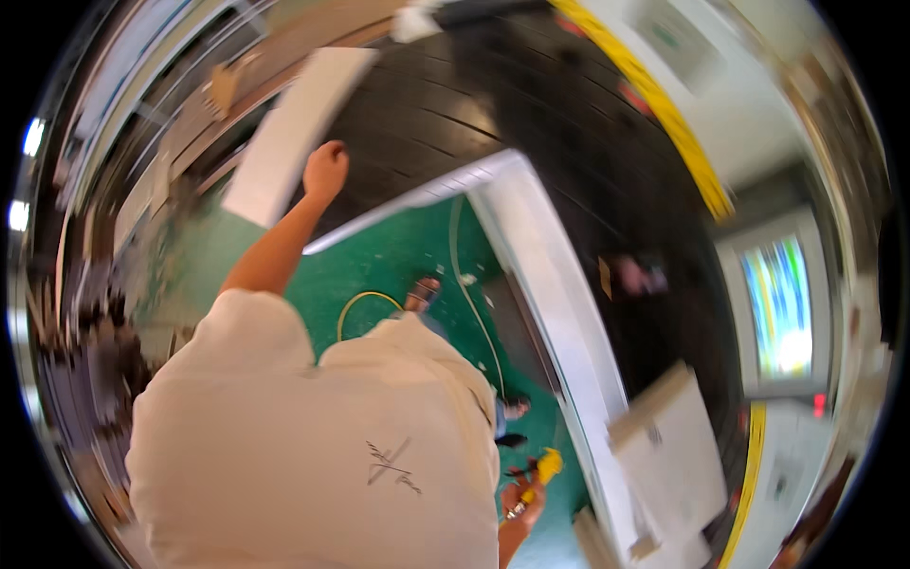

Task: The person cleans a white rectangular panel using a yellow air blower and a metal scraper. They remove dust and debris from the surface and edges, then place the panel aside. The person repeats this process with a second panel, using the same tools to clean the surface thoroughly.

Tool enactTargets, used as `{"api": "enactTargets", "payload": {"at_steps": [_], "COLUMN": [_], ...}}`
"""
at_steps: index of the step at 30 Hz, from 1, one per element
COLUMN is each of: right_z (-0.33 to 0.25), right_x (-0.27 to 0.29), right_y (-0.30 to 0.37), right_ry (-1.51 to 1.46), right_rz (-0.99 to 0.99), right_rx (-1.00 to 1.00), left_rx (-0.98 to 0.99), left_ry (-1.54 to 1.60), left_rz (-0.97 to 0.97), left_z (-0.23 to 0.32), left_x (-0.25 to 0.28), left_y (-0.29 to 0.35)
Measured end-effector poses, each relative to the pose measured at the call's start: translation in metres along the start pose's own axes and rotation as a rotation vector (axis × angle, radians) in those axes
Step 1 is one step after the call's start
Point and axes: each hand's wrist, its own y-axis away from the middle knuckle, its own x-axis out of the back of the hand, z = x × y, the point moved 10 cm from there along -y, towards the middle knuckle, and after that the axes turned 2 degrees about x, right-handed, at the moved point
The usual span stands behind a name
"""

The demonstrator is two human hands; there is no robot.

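Observation:
My left hand (pixel 327 169) reaches out at upper left with its fingers curled in, and nothing shows in it. It is over the dark slatted machine bed (pixel 398 123), beside a long pale board (pixel 301 137). Low on the right, my right hand (pixel 527 501) is closed around a yellow hand tool (pixel 548 465) with a metal fitting; blur hides its exact kind. That hand is apart from the white machine rim (pixel 569 284) to its right.
Pale boards (pixel 668 446) rest on the rim at the lower right. A yellow hose (pixel 365 297) and a pale cord (pixel 471 294) lie on the green floor (pixel 408 242). Yellow striped edging (pixel 654 85) borders the machine, and a lit screen (pixel 777 294) stands at far right.

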Motion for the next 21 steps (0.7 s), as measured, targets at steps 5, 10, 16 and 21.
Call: {"api": "enactTargets", "payload": {"at_steps": [5,10,16,21], "right_z": [-0.001,0.028,0.078,0.135], "right_x": [-0.247,-0.384,-0.557,-0.610], "right_y": [-0.097,-0.191,-0.235,-0.253], "right_ry": [0.209,0.309,1.090,1.384], "right_rz": [-0.147,0.012,-0.334,-0.485], "right_rx": [0.209,0.091,-0.062,-0.415], "left_rx": [0.383,0.407,0.165,-0.009], "left_ry": [-0.399,-0.272,-0.184,-0.106], "left_rz": [0.005,0.046,0.007,-0.045], "left_z": [-0.177,-0.244,-0.199,-0.159], "left_x": [0.042,0.039,0.030,0.020], "left_y": [-0.118,-0.169,-0.196,-0.200]}}
